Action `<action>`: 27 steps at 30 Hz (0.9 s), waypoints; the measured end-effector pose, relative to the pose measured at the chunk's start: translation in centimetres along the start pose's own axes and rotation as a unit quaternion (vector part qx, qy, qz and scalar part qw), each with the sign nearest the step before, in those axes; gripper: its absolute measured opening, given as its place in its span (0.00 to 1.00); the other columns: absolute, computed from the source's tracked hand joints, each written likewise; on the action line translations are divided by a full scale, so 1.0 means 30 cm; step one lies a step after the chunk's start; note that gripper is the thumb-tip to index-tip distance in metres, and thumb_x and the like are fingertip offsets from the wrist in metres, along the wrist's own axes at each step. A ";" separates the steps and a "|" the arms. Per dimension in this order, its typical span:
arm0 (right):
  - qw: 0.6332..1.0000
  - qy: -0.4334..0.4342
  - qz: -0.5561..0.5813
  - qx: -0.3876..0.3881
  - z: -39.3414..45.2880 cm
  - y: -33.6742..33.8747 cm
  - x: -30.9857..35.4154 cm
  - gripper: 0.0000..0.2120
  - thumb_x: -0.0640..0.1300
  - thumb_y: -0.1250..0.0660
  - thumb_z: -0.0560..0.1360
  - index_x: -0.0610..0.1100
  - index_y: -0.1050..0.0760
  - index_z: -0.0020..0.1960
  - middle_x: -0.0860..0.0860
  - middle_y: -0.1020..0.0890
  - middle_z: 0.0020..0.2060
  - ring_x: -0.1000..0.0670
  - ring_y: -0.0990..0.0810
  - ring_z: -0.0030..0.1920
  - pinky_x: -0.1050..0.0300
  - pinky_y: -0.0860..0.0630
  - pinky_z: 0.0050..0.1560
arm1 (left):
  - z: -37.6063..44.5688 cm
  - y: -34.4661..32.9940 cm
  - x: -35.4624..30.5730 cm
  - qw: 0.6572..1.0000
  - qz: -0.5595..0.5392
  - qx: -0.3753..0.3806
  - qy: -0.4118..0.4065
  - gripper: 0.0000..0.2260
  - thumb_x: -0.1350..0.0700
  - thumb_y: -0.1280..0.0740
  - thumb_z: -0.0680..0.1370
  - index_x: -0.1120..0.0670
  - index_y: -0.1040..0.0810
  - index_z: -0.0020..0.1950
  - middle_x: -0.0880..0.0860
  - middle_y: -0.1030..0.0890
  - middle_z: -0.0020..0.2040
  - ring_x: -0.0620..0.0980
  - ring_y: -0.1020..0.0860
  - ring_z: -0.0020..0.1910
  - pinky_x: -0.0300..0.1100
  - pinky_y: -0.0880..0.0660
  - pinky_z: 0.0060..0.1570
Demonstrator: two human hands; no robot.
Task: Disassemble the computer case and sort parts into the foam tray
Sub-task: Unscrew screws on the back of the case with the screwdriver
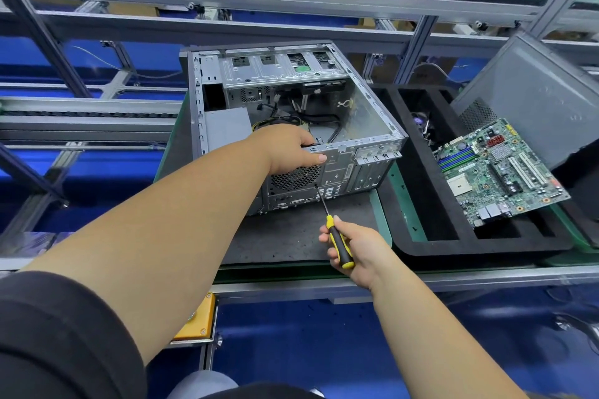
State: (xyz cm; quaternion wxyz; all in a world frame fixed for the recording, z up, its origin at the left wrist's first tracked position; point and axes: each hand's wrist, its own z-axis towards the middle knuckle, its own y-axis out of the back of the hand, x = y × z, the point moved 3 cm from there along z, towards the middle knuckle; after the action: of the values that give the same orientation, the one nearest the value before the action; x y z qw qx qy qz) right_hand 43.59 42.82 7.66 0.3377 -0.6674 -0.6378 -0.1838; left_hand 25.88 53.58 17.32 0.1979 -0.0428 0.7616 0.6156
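Green-matted table point(382, 204) (aluminium rails beyond, blue floor) bore the case point(291, 100); foam tray point(421, 172) at three o'clock. Left grip point(291, 147) clasped its rim, right grip point(353, 249) held a screwdriver point(337, 238).

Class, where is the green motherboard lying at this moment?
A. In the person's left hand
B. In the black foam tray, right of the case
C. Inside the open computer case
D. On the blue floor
B: the motherboard rests tilted in the foam tray, right of the computer case.
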 end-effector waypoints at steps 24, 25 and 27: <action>0.927 0.100 -0.336 -0.134 -0.003 0.001 0.049 0.16 0.56 0.41 0.81 0.44 0.26 0.47 0.50 0.18 0.33 0.53 0.28 0.32 0.56 0.34 0.35 | -0.008 0.002 0.000 1.000 0.001 0.009 0.003 0.18 0.36 0.38 0.77 0.47 0.20 0.56 0.49 0.19 0.48 0.50 0.22 0.48 0.47 0.25 0.51; 0.955 0.058 -0.271 -0.106 -0.001 -0.003 0.048 0.17 0.54 0.43 0.82 0.43 0.25 0.46 0.49 0.19 0.29 0.52 0.31 0.30 0.57 0.36 0.34 | -0.007 0.002 0.001 1.000 0.000 0.008 0.003 0.18 0.36 0.38 0.77 0.47 0.20 0.56 0.49 0.18 0.47 0.50 0.22 0.47 0.47 0.25 0.51; 0.976 0.033 -0.203 -0.074 0.003 -0.004 0.045 0.18 0.50 0.45 0.84 0.43 0.23 0.45 0.50 0.21 0.25 0.52 0.34 0.29 0.57 0.37 0.34 | -0.006 0.001 0.001 1.000 -0.001 0.007 0.001 0.18 0.36 0.38 0.77 0.46 0.20 0.56 0.49 0.19 0.48 0.50 0.23 0.47 0.46 0.25 0.50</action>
State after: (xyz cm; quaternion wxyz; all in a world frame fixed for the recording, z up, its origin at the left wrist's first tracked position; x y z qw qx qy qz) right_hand 43.61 43.86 8.52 0.2644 -0.5407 -0.7330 -0.3169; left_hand 25.80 53.43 17.36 0.1979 -0.0429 0.7661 0.6099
